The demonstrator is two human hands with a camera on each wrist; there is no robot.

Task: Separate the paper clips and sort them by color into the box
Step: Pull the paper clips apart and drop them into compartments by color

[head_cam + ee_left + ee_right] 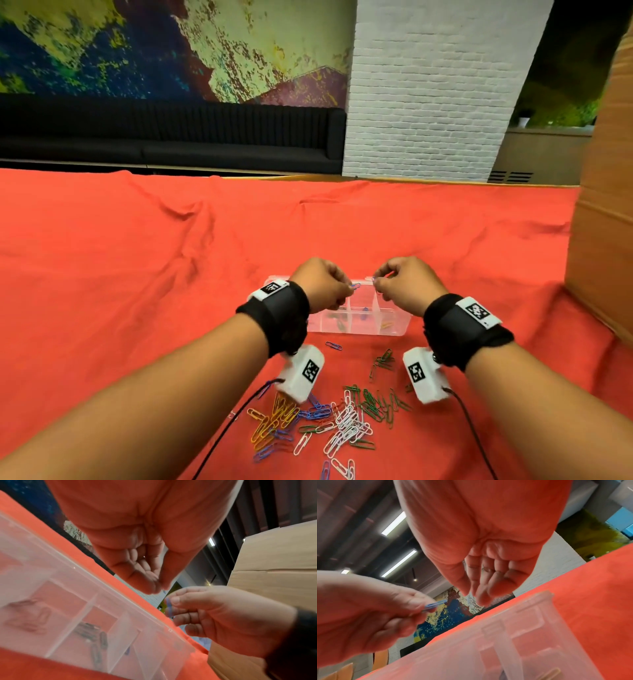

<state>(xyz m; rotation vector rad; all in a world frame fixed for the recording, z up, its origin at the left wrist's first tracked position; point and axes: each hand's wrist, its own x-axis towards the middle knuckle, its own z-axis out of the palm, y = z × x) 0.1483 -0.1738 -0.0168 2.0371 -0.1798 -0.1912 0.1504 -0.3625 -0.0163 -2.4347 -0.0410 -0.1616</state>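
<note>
Loose clips (pixel 329 421) of mixed colours lie nearest on the red surface (pixel 137 257), before the clear box (pixel 394 329). Above the box, the left hand (pixel 322 287) pinches a blue clip (pixel 435 605). The right hand (pixel 404 284) pinches another (pixel 169 607).

The clips inside the clear box (pixel 96 599) are blurred, their colors hard to tell. The loose paper clip pile (pixel 329 421) is partly hidden behind the wrist cameras (pixel 301 373).

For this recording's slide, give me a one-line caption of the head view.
Both hands, left hand and right hand, each pinch a blue paper clip above the clear compartment box; mixed clips wait on the red cloth.
</note>
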